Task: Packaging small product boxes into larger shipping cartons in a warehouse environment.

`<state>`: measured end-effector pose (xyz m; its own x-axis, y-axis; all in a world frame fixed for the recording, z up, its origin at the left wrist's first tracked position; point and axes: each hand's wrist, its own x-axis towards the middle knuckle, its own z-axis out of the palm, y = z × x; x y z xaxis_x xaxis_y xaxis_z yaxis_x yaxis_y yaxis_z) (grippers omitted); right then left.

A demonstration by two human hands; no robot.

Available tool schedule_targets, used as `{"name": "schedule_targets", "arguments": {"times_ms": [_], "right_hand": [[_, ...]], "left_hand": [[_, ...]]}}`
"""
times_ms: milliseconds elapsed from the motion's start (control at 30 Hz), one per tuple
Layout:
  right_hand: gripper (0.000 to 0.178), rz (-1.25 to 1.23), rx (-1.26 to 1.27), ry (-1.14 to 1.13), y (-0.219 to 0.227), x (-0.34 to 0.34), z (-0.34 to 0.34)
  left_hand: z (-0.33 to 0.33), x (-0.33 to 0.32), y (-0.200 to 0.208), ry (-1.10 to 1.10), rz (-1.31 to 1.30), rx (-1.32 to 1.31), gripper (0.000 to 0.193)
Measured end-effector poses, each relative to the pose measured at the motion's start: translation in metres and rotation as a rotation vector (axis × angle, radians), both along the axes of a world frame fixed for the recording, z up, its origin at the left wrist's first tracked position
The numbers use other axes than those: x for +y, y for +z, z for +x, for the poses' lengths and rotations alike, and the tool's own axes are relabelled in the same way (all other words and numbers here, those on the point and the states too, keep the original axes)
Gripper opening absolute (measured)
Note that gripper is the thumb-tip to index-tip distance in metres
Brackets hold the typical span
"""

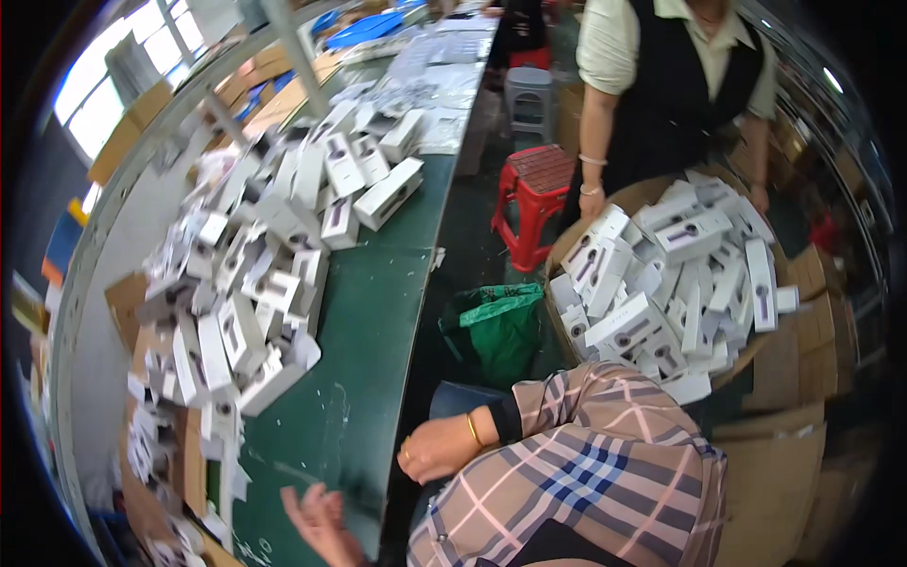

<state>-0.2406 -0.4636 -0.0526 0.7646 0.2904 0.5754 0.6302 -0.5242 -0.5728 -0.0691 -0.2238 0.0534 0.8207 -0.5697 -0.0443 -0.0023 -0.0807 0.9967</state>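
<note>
My left hand (323,525) is over the near end of the green table (364,350), its fingers spread and blurred by motion, with nothing seen in them. My right hand (440,448) hangs just beyond the table's right edge. Its fingers are curled in, and no thing shows in them. A gold bangle and a black cuff lie at that wrist, below a plaid sleeve (605,416). On the table's left side, a long heap of white printed boxes (288,222) stretches away, several with open flaps. The nearest of these lie beyond my left hand.
At the right stands a large round carton (559,248) heaped with similar white boxes, with a person (661,104) in a black vest behind it. A red stool (529,189), a grey stool (529,99) and a green bag (496,331) are by the table. Flattened cardboard (770,482) lies at lower right.
</note>
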Motion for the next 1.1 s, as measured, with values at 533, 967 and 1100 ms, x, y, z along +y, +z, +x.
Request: {"name": "schedule_targets", "arguments": {"times_ms": [533, 967, 1100], "right_hand": [[0.008, 0.048, 0.043, 0.521, 0.033, 0.137, 0.020], [0.008, 0.141, 0.187, 0.321, -0.015, 0.133, 0.017], [0.009, 0.133, 0.120, 0.286, -0.018, 0.136, 0.017]], "left_hand": [[-0.265, 0.578, 0.266, 2.101, 0.012, -0.541, 0.064], [-0.388, 0.641, 0.280, 2.243, 0.243, 0.077, 0.014], [-0.356, 0.646, 0.259, 2.254, 0.248, 0.033, 0.023]]}}
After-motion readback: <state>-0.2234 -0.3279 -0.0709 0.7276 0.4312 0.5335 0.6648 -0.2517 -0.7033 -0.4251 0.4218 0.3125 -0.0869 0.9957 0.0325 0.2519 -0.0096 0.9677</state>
